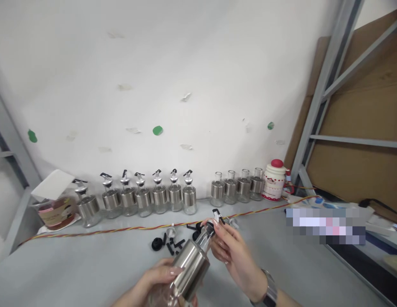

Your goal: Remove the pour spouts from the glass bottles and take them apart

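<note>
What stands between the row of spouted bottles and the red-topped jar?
In the head view, four bottles without spouts stand between the spouted bottles and the red-topped jar.

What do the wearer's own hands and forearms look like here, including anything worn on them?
Both the left hand and right hand are ungloved, with smooth, glossy nails. No sleeve shows on either visible stretch of forearm. The right wrist wears a silver-coloured, metallic-looking band with a dark section; no markings are readable.

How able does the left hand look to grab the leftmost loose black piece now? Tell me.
Probably not: the left hand holds a steel-banded bottle, though nothing covers that black piece.
</note>
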Demonstrator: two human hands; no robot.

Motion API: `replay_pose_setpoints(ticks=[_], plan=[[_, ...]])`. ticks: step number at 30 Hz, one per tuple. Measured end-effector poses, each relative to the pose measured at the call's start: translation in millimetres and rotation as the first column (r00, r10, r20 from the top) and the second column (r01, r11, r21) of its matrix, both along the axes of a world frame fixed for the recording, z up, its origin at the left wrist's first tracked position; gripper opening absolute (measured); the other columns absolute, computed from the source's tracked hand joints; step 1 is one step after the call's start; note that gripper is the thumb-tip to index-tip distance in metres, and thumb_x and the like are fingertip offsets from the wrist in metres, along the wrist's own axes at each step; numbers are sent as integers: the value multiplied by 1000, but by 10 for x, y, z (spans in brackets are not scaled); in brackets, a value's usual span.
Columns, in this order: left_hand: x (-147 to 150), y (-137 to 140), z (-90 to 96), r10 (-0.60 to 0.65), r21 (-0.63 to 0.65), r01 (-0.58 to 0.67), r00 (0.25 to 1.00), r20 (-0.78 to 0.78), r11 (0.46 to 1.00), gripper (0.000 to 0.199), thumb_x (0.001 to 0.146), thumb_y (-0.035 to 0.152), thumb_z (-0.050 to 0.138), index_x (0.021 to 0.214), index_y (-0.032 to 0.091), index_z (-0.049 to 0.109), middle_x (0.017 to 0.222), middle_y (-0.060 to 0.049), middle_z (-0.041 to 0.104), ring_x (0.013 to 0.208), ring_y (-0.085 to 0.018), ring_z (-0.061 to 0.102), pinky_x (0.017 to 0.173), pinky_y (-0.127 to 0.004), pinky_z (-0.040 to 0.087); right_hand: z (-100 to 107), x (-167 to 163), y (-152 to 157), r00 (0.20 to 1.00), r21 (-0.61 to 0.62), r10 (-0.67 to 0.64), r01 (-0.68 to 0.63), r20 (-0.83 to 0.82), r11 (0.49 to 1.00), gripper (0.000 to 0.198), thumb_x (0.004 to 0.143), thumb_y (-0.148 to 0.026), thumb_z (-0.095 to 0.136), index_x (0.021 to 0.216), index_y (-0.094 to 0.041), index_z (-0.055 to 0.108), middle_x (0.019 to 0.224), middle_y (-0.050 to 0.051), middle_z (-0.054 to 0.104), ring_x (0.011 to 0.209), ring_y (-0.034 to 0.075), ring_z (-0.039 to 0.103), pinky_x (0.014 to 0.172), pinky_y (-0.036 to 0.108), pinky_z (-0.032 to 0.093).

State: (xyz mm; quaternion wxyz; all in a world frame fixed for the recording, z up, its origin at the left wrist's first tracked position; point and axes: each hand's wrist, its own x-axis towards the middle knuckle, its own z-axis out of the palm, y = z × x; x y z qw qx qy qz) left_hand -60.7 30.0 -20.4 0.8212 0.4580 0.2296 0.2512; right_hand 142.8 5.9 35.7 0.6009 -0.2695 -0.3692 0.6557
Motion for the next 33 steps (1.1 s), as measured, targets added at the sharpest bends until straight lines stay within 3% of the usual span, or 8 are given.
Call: replay_pose_setpoints(ticks=[6, 11, 17, 24, 30, 33], plan=[[66, -58, 117, -100, 15, 101, 993, -60, 995, 53, 68, 45, 53, 91, -3, 61, 70, -20, 67, 61, -26, 64, 54, -31, 45, 4, 12, 19, 1000, -19, -15, 15, 13, 1000, 25, 75, -37, 59, 66, -15, 54, 47, -10, 24, 37, 2, 17, 38, 20, 11], [106, -148, 135, 37, 6, -37, 997, -72, 999, 47, 74, 40, 52, 102, 2, 55, 75, -19, 68, 64, -26, 65, 55, -30, 46, -2, 21, 48, 995, -52, -79, 83, 62, 995, 28, 71, -39, 62, 60, -16, 51, 46, -11, 25, 38, 2, 17, 38, 20, 10], [121, -149, 37, 93, -5, -94, 989, -118, 996, 45, 74, 35, 57, 105, 4, 50, 74, -17, 69, 62, -24, 66, 54, -29, 47, -25, 18, 78, 997, -85, -49, 55, 66, 995, 33, 69, -42, 63, 57, -17, 46, 46, -11, 24, 37, 2, 15, 37, 20, 9], [110, -148, 118, 117, 40, -112, 980, -162, 993, 46, 68, 38, 61, 98, 4, 55, 71, -16, 69, 61, -25, 66, 54, -30, 46, -5, 14, 54, 998, -71, -47, 50, 45, 996, 37, 70, -43, 62, 54, -17, 40, 48, -10, 25, 39, 3, 15, 40, 21, 9], [56, -148, 210, 10, 1, -10, 999, -31, 1000, 48, 66, 42, 56, 93, 3, 60, 71, -16, 67, 63, -25, 64, 52, -28, 44, 20, 20, 30, 998, 20, -26, 24, 64, 1000, 32, 75, -38, 59, 55, -16, 48, 49, -10, 22, 41, 4, 14, 42, 23, 9], [82, -220, 310, -28, -33, 29, 998, 47, 999, 50, 69, 43, 48, 88, 0, 63, 69, -16, 67, 61, -22, 63, 52, -26, 43, 44, 30, 10, 993, 73, -35, 27, 109, 997, 26, 77, -39, 56, 65, -15, 56, 49, -9, 21, 43, 5, 15, 44, 24, 9]])
